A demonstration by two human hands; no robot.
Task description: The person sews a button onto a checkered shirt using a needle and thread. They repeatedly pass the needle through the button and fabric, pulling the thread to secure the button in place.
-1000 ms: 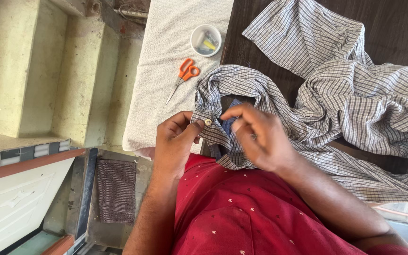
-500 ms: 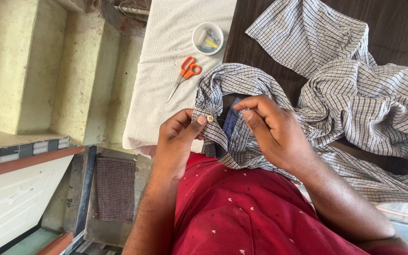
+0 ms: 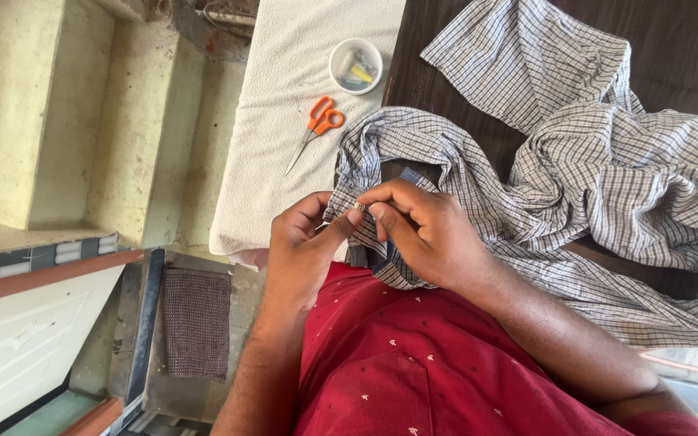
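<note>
A checked shirt (image 3: 599, 169) lies crumpled over a dark table (image 3: 688, 48). My left hand (image 3: 304, 242) pinches the shirt's front edge, thumb pressed just below a small pale button (image 3: 359, 207). My right hand (image 3: 426, 230) has its fingertips closed right at that button, touching the cloth beside my left thumb. Whether it holds a needle or thread is too small to tell. A blue inner lining shows just above my right fingers.
Orange-handled scissors (image 3: 315, 129) lie on a white towel (image 3: 284, 97) left of the shirt. A small white round tub (image 3: 355, 66) with sewing bits stands beyond them. Concrete steps (image 3: 82, 121) drop away at the left. My red shirt fills the bottom.
My right hand moved left from the blue lining to the button, its fingertips now meeting my left thumb. My left hand kept its pinch on the shirt edge.
</note>
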